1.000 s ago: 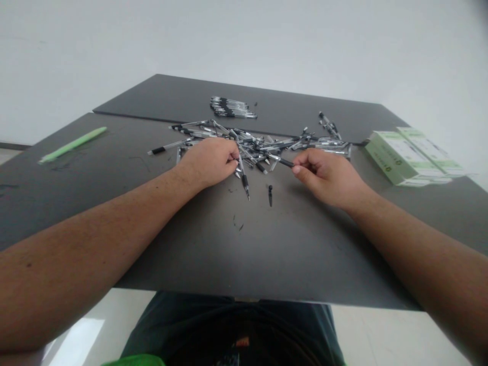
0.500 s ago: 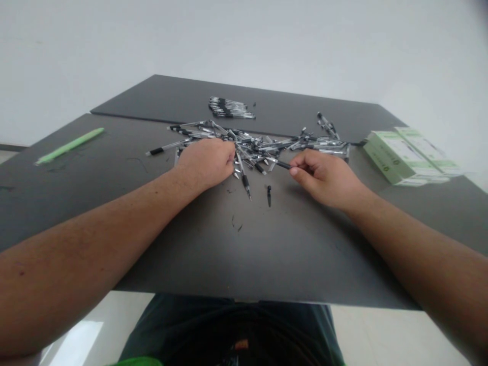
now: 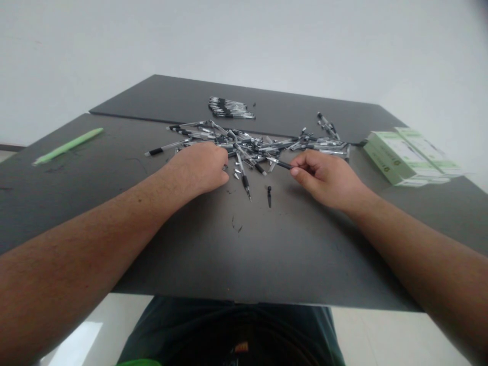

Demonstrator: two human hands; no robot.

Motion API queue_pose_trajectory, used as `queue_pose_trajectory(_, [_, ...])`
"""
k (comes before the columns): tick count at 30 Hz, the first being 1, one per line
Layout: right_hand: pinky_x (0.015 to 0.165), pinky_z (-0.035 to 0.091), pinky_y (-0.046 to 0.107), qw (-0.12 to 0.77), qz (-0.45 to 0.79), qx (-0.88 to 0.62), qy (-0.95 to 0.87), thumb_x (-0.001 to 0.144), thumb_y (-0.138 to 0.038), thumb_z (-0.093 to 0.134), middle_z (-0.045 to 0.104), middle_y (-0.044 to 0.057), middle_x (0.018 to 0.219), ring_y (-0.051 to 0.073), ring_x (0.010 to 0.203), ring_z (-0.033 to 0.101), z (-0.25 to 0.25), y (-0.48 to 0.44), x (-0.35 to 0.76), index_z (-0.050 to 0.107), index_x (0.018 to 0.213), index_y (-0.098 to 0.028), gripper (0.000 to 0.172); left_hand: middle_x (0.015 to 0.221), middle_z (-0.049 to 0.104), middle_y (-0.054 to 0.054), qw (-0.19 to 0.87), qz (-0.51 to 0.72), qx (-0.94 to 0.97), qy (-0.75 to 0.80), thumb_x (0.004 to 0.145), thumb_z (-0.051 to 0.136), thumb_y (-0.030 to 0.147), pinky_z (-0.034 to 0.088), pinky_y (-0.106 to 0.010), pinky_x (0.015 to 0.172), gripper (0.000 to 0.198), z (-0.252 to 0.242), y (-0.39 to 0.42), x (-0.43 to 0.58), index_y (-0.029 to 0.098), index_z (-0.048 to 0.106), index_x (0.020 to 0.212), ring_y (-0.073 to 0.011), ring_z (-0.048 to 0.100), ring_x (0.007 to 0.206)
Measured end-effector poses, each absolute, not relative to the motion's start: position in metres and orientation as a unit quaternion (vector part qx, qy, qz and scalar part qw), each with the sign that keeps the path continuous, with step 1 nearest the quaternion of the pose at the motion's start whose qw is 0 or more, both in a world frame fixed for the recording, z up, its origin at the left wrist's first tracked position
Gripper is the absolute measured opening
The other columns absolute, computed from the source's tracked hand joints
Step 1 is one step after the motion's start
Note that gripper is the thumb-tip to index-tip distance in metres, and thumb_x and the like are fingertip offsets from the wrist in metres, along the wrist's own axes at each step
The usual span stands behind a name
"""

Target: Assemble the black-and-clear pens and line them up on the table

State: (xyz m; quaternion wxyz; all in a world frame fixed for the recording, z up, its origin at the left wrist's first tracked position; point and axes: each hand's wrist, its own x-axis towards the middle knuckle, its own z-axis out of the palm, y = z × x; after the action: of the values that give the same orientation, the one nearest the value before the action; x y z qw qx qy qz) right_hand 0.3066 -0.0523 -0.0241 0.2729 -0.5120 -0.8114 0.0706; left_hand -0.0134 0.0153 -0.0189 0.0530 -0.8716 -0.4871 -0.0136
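A loose heap of black and clear pens lies across the middle of the dark grey table. My left hand rests curled at the heap's near left edge, fingers closed; what they hold is hidden. My right hand pinches a pen by its black end at the heap's near right side. A single pen points toward me between the hands, and a small black cap lies just beside it.
A tidy row of pens sits at the back of the table. A green pen lies far left. Green and white boxes stand at the right. Small black bits dot the near surface.
My left hand has drawn back a little toward me and to the left, away from the heap. My right hand has kept its pinch on the pen and barely shifted.
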Motion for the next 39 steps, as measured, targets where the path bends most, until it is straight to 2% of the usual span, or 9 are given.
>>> queue_pose_trajectory(2, [0.070,0.046,0.036,0.272,0.069,-0.513,-0.811,0.101,-0.040,0.067,0.078,0.004,0.084,0.023,0.072,0.065,-0.024,-0.052,0.307,0.077,0.099,-0.025,0.019,0.078,0.077,-0.011,0.057,-0.004,-0.868,-0.493,0.077,0.070,0.027,0.058,-0.042,0.072,0.014,-0.016,0.014,-0.012,0.025,0.082,0.084,-0.0326,0.074,0.078])
queue_pose_trajectory(5, [0.069,0.045,0.036,0.276,0.067,-0.509,-0.813,0.101,-0.042,0.067,0.078,0.004,0.083,0.023,0.072,0.065,-0.025,-0.052,0.307,0.077,0.098,-0.025,0.020,0.087,0.081,-0.012,0.063,-0.029,-0.855,-0.514,0.081,0.067,0.028,0.059,-0.041,0.077,0.017,-0.010,0.010,-0.009,0.023,0.082,0.086,-0.0327,0.076,0.085])
queue_pose_trajectory(9, [0.069,0.046,0.035,0.280,0.061,-0.506,-0.814,0.101,-0.042,0.067,0.078,0.004,0.084,0.024,0.073,0.067,-0.026,-0.051,0.308,0.078,0.098,-0.025,0.020,0.090,0.082,-0.010,0.013,-0.159,-0.841,-0.516,0.085,0.066,0.026,0.057,-0.040,0.082,0.015,-0.002,-0.001,-0.005,0.020,0.078,0.092,-0.0278,0.075,0.085])
queue_pose_trajectory(14, [0.070,0.046,0.035,0.285,0.063,-0.498,-0.816,0.103,-0.041,0.068,0.079,0.004,0.086,0.025,0.075,0.068,-0.027,-0.051,0.309,0.077,0.099,-0.026,0.018,0.080,0.079,-0.001,-0.139,-0.331,-0.792,-0.494,0.086,0.072,0.026,0.056,-0.034,0.076,0.007,-0.003,-0.014,0.003,0.022,0.073,0.092,-0.0197,0.072,0.074])
queue_pose_trajectory(19, [0.069,0.045,0.035,0.286,0.058,-0.492,-0.820,0.102,-0.039,0.067,0.078,0.004,0.084,0.024,0.074,0.068,-0.026,-0.051,0.308,0.076,0.098,-0.025,0.017,0.076,0.079,0.000,-0.357,-0.394,-0.727,-0.434,0.088,0.078,0.024,0.057,-0.029,0.060,0.012,-0.016,-0.014,0.010,0.023,0.067,0.094,-0.0178,0.075,0.063])
queue_pose_trajectory(22, [0.070,0.045,0.035,0.289,0.055,-0.487,-0.823,0.101,-0.037,0.067,0.078,0.004,0.085,0.023,0.075,0.068,-0.025,-0.051,0.307,0.076,0.098,-0.025,0.016,0.081,0.081,-0.002,-0.426,-0.420,-0.689,-0.410,0.089,0.081,0.022,0.062,-0.027,0.061,0.016,-0.020,-0.014,0.013,0.022,0.067,0.097,-0.0189,0.081,0.070])
queue_pose_trajectory(26, [0.069,0.045,0.035,0.287,0.053,-0.488,-0.823,0.100,-0.035,0.066,0.078,0.003,0.083,0.023,0.073,0.067,-0.023,-0.053,0.306,0.076,0.098,-0.025,0.014,0.089,0.085,-0.005,-0.463,-0.425,-0.666,-0.402,0.093,0.080,0.021,0.068,-0.028,0.064,0.012,-0.022,-0.016,0.015,0.019,0.071,0.102,-0.0204,0.085,0.079])
queue_pose_trajectory(39, [0.072,0.047,0.035,0.278,0.060,-0.487,-0.826,0.100,-0.032,0.066,0.079,0.005,0.087,0.024,0.077,0.069,-0.022,-0.054,0.305,0.076,0.099,-0.025,0.013,0.090,0.087,-0.005,-0.478,-0.427,-0.654,-0.403,0.097,0.075,0.014,0.068,-0.024,0.061,0.007,-0.022,-0.016,0.018,0.017,0.073,0.102,-0.0176,0.085,0.075])
